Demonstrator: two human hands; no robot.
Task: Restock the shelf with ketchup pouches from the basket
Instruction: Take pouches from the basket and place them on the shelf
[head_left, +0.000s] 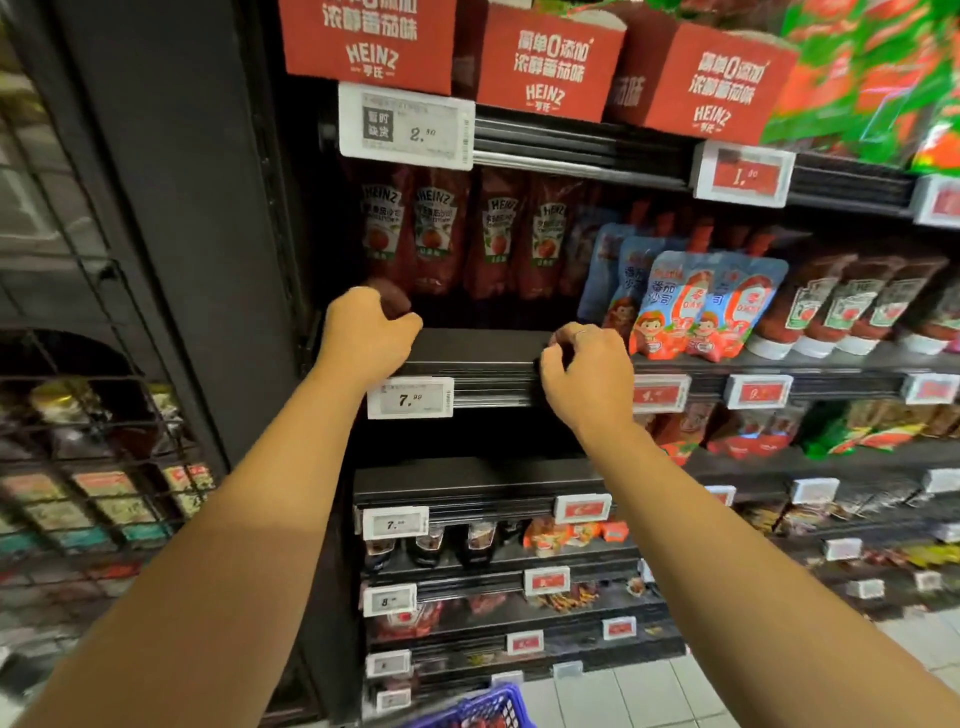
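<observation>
The black shelf (483, 345) with the price rail along its front is the place to look from. Far to the left of it stands a wire rack (88, 441) with blurry packs inside. At the left end of the shelf, the left hand (371, 330) sits on the front edge with its fingers curled around the bottom of a dark red ketchup pouch (385, 244) and holds it. Just below that hand, a white price tag (410, 397) reads 7.99. More dark red pouches (498, 234) stand in a row at the back of the shelf. The right hand (587, 366) is at the front rail, fingers curled in; I cannot tell if it holds anything. To the right of that hand, blue and red pouches (696, 306) stand near the front. Far below the shelf, at the bottom, a bit of the blue basket (480, 709) shows.
</observation>
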